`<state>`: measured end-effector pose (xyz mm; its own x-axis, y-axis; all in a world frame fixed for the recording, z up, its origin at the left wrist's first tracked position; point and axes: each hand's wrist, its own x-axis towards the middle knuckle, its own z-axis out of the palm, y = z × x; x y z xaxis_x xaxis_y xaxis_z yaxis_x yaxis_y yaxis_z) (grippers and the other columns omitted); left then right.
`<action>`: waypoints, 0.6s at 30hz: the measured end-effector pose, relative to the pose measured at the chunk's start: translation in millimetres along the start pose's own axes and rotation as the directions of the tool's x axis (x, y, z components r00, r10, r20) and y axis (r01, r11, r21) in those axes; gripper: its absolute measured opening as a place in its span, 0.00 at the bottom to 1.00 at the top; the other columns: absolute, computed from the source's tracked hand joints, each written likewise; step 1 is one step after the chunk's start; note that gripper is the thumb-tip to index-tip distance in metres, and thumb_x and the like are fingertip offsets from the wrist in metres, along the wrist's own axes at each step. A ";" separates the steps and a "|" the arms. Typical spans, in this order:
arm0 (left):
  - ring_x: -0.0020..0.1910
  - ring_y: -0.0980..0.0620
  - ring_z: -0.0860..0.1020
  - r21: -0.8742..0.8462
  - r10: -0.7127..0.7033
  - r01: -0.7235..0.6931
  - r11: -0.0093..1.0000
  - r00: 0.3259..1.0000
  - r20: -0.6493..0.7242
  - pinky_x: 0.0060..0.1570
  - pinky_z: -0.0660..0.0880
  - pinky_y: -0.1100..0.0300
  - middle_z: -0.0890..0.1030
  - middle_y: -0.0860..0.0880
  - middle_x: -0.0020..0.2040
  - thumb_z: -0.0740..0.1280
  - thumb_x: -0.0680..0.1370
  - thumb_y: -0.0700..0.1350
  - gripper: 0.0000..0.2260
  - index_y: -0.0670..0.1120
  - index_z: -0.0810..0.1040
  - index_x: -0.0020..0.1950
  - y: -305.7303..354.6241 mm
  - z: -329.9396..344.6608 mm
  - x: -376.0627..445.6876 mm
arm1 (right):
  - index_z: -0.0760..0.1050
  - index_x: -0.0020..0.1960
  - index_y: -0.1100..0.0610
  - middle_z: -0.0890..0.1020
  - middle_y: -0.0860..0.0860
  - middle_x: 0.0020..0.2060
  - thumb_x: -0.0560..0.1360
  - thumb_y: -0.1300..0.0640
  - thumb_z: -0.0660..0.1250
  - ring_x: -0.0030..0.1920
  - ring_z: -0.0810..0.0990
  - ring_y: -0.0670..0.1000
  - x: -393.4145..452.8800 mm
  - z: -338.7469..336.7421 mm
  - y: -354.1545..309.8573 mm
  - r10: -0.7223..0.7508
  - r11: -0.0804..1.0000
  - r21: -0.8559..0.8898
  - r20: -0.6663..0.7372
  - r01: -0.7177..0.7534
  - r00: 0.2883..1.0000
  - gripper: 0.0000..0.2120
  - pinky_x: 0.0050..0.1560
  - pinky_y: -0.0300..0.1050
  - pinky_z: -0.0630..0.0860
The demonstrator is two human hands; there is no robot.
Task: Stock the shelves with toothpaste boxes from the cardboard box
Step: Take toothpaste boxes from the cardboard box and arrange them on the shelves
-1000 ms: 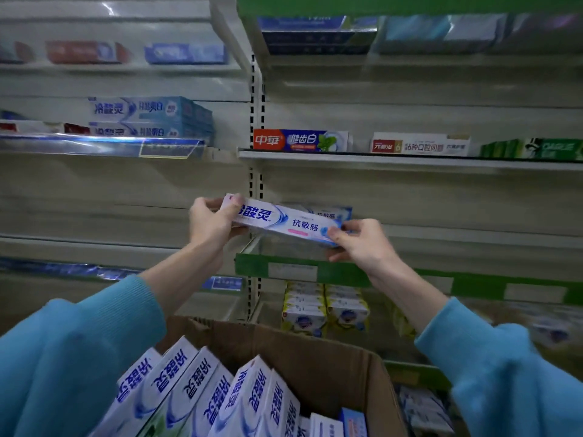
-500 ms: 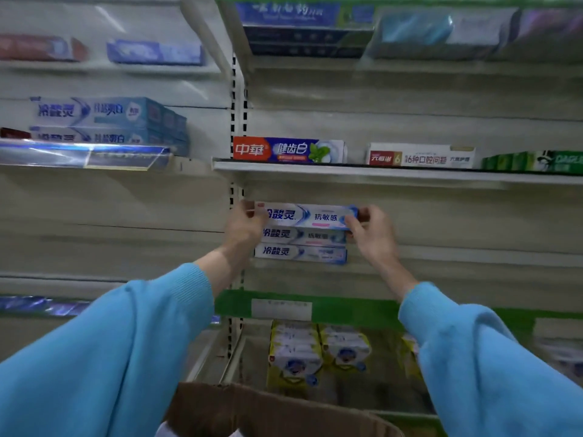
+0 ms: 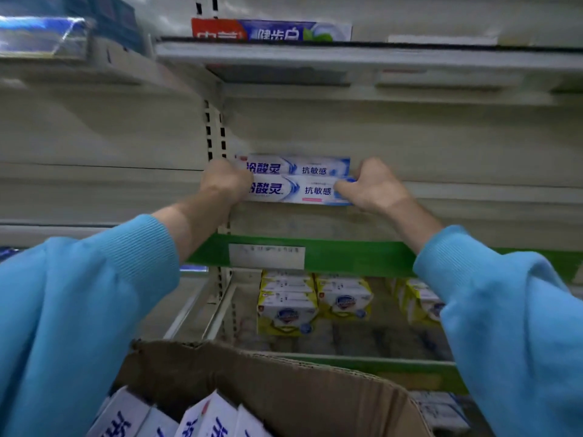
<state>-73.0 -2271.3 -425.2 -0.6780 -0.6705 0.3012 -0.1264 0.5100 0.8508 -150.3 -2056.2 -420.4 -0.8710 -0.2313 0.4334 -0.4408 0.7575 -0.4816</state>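
A white and blue toothpaste box [image 3: 296, 191] lies lengthwise at the back of the green-edged shelf [image 3: 347, 257]. My left hand [image 3: 225, 182] grips its left end and my right hand [image 3: 373, 184] pinches its right end, thumb on the front face. A second, matching box [image 3: 296, 165] shows directly above it, touching it. At the bottom stands the open cardboard box [image 3: 284, 373], with several more toothpaste boxes [image 3: 209, 417] upright inside. Both my sleeves are light blue.
Yellow and white soap packs [image 3: 287, 310] sit on the lower shelf. A red and blue toothpaste box [image 3: 271, 30] rests on the shelf above. A slotted upright post [image 3: 215, 130] divides the shelving bays. To the right of my hands, the shelf stretches on.
Both hands carried the box from in front of the shelf in to the stack at the back. The view has since tilted down and the cardboard box's contents show again.
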 end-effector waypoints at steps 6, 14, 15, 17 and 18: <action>0.53 0.42 0.80 -0.009 -0.020 0.021 1.000 0.999 0.028 0.57 0.80 0.45 0.82 0.43 0.53 0.65 0.82 0.43 0.02 0.44 0.75 0.51 -4.7 -1.8 -1.4 | 0.68 0.32 0.58 0.70 0.52 0.29 0.72 0.54 0.69 0.33 0.70 0.55 -0.6 -2.1 -0.3 -0.021 0.999 -0.042 0.051 0.023 0.998 0.15 0.27 0.44 0.62; 0.50 0.44 0.80 0.034 -0.021 0.020 0.999 0.999 0.030 0.52 0.79 0.50 0.81 0.44 0.51 0.64 0.82 0.43 0.05 0.43 0.77 0.55 -4.3 -4.4 -4.6 | 0.69 0.32 0.57 0.71 0.52 0.29 0.71 0.55 0.70 0.32 0.70 0.53 2.2 0.2 3.0 -0.039 0.999 -0.017 0.064 0.041 0.997 0.14 0.27 0.42 0.62; 0.50 0.44 0.80 0.035 -0.021 0.020 0.999 0.999 0.028 0.53 0.79 0.50 0.81 0.44 0.52 0.64 0.82 0.42 0.05 0.43 0.77 0.55 -4.1 -4.8 -5.3 | 0.69 0.32 0.57 0.71 0.51 0.29 0.71 0.55 0.70 0.32 0.70 0.53 2.6 0.6 3.4 -0.039 0.999 -0.012 0.064 0.040 0.997 0.13 0.27 0.42 0.62; 0.51 0.44 0.80 0.031 -0.019 0.018 0.999 1.000 0.025 0.56 0.79 0.48 0.82 0.44 0.52 0.64 0.82 0.43 0.05 0.44 0.77 0.55 -3.4 -5.7 -6.6 | 0.70 0.33 0.56 0.72 0.51 0.31 0.71 0.55 0.70 0.33 0.71 0.53 2.5 1.2 3.6 -0.037 0.999 -0.003 0.066 0.037 0.997 0.12 0.27 0.42 0.62; 0.51 0.44 0.80 0.038 -0.014 0.014 0.999 1.000 0.023 0.56 0.79 0.48 0.82 0.44 0.53 0.64 0.82 0.42 0.05 0.44 0.78 0.55 -3.1 -6.2 -6.6 | 0.70 0.34 0.56 0.73 0.51 0.31 0.71 0.54 0.70 0.34 0.72 0.53 2.1 1.3 3.5 -0.039 0.999 0.003 0.066 0.039 0.997 0.11 0.28 0.42 0.62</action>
<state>-63.7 -2271.8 -427.1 -0.6922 -0.6655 0.2791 -0.1629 0.5209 0.8379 -153.9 -2054.8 -422.2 -0.8656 -0.3004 0.4006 -0.4748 0.7464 -0.4663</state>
